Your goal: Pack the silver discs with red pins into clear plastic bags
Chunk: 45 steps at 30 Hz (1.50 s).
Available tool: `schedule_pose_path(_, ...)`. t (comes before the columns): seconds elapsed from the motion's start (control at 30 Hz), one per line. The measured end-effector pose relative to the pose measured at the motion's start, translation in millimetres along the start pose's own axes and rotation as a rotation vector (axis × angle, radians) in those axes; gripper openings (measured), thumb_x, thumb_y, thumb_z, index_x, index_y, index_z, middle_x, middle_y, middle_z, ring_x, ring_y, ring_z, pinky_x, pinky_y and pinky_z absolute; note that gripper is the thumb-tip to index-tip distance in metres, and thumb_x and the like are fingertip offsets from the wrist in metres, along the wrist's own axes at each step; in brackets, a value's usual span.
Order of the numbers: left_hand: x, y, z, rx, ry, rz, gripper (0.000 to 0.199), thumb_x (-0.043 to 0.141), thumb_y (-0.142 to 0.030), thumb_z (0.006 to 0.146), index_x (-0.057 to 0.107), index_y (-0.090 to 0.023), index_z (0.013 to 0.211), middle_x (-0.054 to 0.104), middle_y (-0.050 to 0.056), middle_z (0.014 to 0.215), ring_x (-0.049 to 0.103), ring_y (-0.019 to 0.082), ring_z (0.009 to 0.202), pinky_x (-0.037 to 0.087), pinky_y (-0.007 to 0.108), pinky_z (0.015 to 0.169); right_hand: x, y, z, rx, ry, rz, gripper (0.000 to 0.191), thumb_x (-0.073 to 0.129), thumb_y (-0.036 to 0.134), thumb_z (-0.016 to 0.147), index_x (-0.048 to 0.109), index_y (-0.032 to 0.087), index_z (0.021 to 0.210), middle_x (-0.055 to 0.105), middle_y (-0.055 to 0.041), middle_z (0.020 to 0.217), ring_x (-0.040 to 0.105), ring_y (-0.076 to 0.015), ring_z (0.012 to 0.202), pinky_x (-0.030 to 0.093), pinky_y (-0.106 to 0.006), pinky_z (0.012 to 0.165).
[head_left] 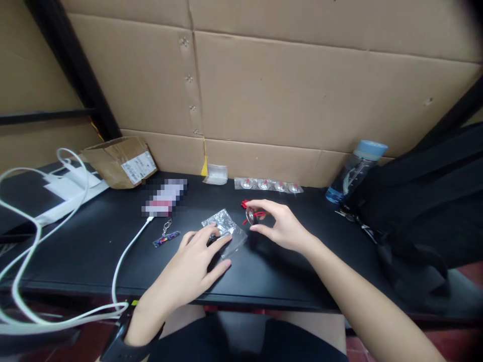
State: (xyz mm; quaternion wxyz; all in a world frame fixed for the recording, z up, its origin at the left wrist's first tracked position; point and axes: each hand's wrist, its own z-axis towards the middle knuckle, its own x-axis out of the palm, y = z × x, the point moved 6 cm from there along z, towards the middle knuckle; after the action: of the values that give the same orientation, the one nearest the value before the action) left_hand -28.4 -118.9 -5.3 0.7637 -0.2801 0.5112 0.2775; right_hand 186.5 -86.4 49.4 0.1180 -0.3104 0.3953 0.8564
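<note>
Nearest you, your left hand [198, 256] has its fingers spread over the clear bag [238, 235] on the black surface [279, 279], probably to stop the light film from sliding (what lies under the fingers is hidden). A little farther on, your right hand [283, 221] pinches the round disc [249, 216] by its rim between thumb and fingertips — likely a hold that leaves most of its face uncovered. The disc is just to the right of the bag, seemingly raised off the surface and turned on edge. It looks shiny and silvery; a thin red cord [259, 214] shows beside it and a red knot [245, 203] just beyond. Farther back, a strip of clear packets [271, 183] containing round pieces [279, 187] lies along the cardboard wall [320, 100] — perhaps placed there to leave you working room.
</note>
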Motion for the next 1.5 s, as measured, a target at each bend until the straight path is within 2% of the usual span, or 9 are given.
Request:
schedule_pose_path(0.17,-0.9,-4,2,0.03,0.031,-0.014,0.046,0.048,-0.049,0.102,0.052,-0.035,0.146,0.051,0.009,0.146,0.048,0.031,0.133,0.037,0.047,0.106,9,12,-1,-0.096,0.057,-0.17,0.044,0.071,0.021,0.091,0.062,0.025,0.134,0.065,-0.0114,0.132,0.063,-0.0256,0.123,0.054,-0.043,0.106)
schedule_pose_path(0.3,-0.8,-6,2,0.063,0.043,-0.024,0.039,0.047,-0.047,0.103,0.057,-0.039,0.14,0.052,0.007,0.147,0.045,0.031,0.137,0.037,0.047,0.104,14,13,-2,-0.085,0.119,-0.229,0.04,0.07,0.021,0.091,0.065,0.023,0.13,0.067,-0.0119,0.129,0.062,-0.0265,0.124,0.051,-0.043,0.107)
schedule_pose_path(0.4,-0.5,-7,2,0.069,0.029,-0.027,0.04,0.047,-0.047,0.103,0.056,-0.041,0.141,0.05,0.006,0.15,0.043,0.031,0.139,0.036,0.047,0.105,14,14,-2,-0.05,0.162,-0.232,0.035,0.073,0.025,0.089,0.068,0.021,0.123,0.071,-0.0104,0.12,0.066,-0.0248,0.115,0.053,-0.039,0.101)
schedule_pose_path(0.57,0.3,-6,3,0.02,0.045,-0.013,0.046,0.046,-0.054,0.101,0.051,-0.043,0.146,0.047,0.004,0.155,0.041,0.034,0.14,0.038,0.05,0.107,19,8,-3,0.049,0.227,-0.236,0.023,0.079,0.027,0.081,0.071,0.021,0.101,0.074,-0.0055,0.097,0.068,-0.0203,0.087,0.053,-0.032,0.081)
schedule_pose_path(0.7,-1.1,-7,5,0.018,0.037,-0.041,0.046,0.049,-0.054,0.1,0.053,-0.043,0.145,0.048,0.004,0.154,0.041,0.034,0.138,0.04,0.05,0.107,26,-2,-4,0.091,0.265,-0.273,0.03,0.08,0.029,0.079,0.069,0.021,0.106,0.073,-0.0049,0.094,0.067,-0.0211,0.085,0.05,-0.031,0.076)
schedule_pose_path(0.93,0.7,-4,3,0.014,0.041,-0.043,0.044,0.051,-0.052,0.1,0.055,-0.045,0.143,0.044,0.003,0.158,0.035,0.037,0.145,0.037,0.055,0.11,32,-9,-7,0.102,0.271,-0.37,0.035,0.082,0.035,0.081,0.068,0.02,0.11,0.073,-0.0068,0.093,0.066,-0.0228,0.087,0.048,-0.031,0.077)
schedule_pose_path(1.13,1.4,-6,3,0.062,0.091,-0.05,0.045,0.05,-0.05,0.101,0.05,-0.049,0.146,0.038,0.002,0.163,0.035,0.038,0.147,0.038,0.055,0.109,32,-8,-5,0.106,0.28,-0.376,0.029,0.081,0.039,0.083,0.069,0.019,0.1,0.072,-0.0056,0.087,0.066,-0.0206,0.079,0.045,-0.029,0.071)
schedule_pose_path(1.37,2.4,-4,2,0.049,0.082,-0.039,0.045,0.052,-0.052,0.1,0.052,-0.048,0.145,0.037,0.003,0.164,0.03,0.041,0.149,0.035,0.059,0.111,34,-2,-4,0.06,0.234,-0.329,0.021,0.079,0.029,0.083,0.066,0.019,0.096,0.069,-0.0039,0.088,0.063,-0.0176,0.076,0.046,-0.028,0.071)
schedule_pose_path(1.5,3.1,-5,2,0.059,0.086,-0.049,0.043,0.052,-0.052,0.1,0.055,-0.048,0.143,0.039,0.002,0.162,0.032,0.04,0.149,0.034,0.059,0.112,38,-3,-3,0.053,0.208,-0.29,0.025,0.081,0.032,0.082,0.066,0.02,0.099,0.068,-0.0045,0.093,0.064,-0.0183,0.08,0.049,-0.029,0.074)
